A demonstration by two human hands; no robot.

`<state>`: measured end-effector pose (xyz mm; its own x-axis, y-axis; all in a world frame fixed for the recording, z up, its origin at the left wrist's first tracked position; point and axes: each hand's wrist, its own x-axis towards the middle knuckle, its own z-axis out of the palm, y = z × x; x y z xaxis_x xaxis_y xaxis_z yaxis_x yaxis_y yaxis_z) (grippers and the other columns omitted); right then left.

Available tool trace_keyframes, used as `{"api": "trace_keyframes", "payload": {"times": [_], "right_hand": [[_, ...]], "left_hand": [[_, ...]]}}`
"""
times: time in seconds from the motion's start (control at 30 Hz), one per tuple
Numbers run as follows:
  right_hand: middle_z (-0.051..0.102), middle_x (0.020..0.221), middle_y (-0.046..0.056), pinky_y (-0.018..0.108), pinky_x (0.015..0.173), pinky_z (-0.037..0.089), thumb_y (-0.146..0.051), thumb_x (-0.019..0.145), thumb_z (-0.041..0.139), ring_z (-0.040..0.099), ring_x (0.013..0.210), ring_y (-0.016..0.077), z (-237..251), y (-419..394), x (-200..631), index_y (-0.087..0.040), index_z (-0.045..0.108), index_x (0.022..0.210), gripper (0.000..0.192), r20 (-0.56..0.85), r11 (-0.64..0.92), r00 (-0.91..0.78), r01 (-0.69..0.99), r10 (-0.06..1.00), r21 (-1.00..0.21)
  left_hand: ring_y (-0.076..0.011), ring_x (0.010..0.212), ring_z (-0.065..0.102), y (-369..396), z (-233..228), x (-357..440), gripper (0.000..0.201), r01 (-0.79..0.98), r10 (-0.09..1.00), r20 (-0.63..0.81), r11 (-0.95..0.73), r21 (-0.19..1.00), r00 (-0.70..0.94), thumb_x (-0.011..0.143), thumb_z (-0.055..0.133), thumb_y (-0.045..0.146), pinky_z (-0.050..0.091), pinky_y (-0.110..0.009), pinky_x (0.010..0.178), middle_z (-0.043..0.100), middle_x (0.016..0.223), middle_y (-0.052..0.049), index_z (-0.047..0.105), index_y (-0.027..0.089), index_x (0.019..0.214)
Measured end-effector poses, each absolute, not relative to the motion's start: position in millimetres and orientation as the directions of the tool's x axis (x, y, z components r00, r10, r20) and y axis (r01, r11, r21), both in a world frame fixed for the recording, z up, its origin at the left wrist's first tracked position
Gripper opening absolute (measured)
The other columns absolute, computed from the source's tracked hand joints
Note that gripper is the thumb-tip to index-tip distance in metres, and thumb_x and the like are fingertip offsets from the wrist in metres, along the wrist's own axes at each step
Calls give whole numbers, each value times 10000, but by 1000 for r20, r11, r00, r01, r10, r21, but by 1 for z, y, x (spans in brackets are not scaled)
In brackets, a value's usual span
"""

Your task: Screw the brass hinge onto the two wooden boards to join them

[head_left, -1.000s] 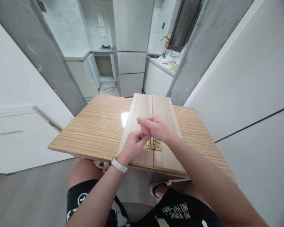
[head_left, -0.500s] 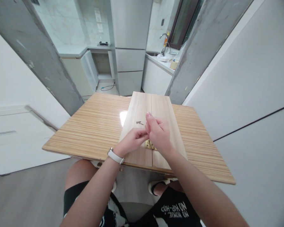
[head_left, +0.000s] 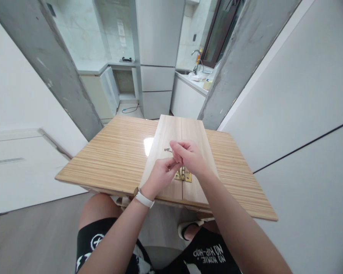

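Note:
Two pale wooden boards lie side by side on the table, a left board (head_left: 168, 127) and a right board (head_left: 198, 144), with a narrow seam between them. Across the seam near the front sits a brass hinge (head_left: 186, 176), partly covered by my fingers. My left hand (head_left: 161, 175) is closed over the left board beside the hinge, its fingertips pinched together. My right hand (head_left: 190, 156) is closed just above, touching my left fingertips. Whatever either hand grips is hidden. A few small screws (head_left: 167, 150) lie on the left board by my right fingertips.
Beneath the boards is a wood-grain table (head_left: 114, 152) whose front edge runs close to my knees. Grey pillars (head_left: 71, 76) flank the far side. Beyond stand a tall fridge (head_left: 160, 34) and a sink counter with a faucet (head_left: 198, 61).
My right hand has turned and come lower and slightly left, over the screws. More of the brass hinge shows now. The whole view has shifted a little.

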<state>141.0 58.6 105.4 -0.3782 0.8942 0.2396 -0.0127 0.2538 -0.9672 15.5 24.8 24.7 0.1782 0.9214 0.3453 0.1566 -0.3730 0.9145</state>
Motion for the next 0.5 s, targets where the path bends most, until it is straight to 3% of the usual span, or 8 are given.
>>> {"api": "trace_keyframes", "payload": {"times": [0.13,0.27,0.37,0.5], "right_hand": [[596,537,-5,251,473,337,-542,944,687,486,476,102,114,79,158,-173,606,585,521,153,220,-693,8,704,-975],[492,460,-31,258,452,285,-577,954,664,402,427,89,113,90,162,-190,514,502,613,85,134,-861,-20,501,-991],[357,420,-72,259,438,218,-602,949,665,287,407,66,109,87,155,-209,410,468,671,88,110,-794,-26,601,-994],[338,388,-65,278,422,175,-634,940,651,272,384,63,106,78,144,-217,394,440,700,115,112,-617,-44,778,-993]], "left_hand": [[-147,660,579,30,22,14,334,105,927,311,-337,935,210,956,716,402,425,-256,624,689,703,-24,756,113,794],[-218,846,701,34,20,11,335,23,919,291,-308,951,266,971,704,433,520,-303,764,793,902,-82,820,118,982],[-231,859,713,36,20,10,355,-1,922,269,-280,960,279,965,709,445,525,-313,764,802,917,-96,821,109,991],[-203,788,684,42,23,9,356,-9,919,260,-270,963,296,950,727,438,506,-294,724,779,835,-85,791,97,873]]}}
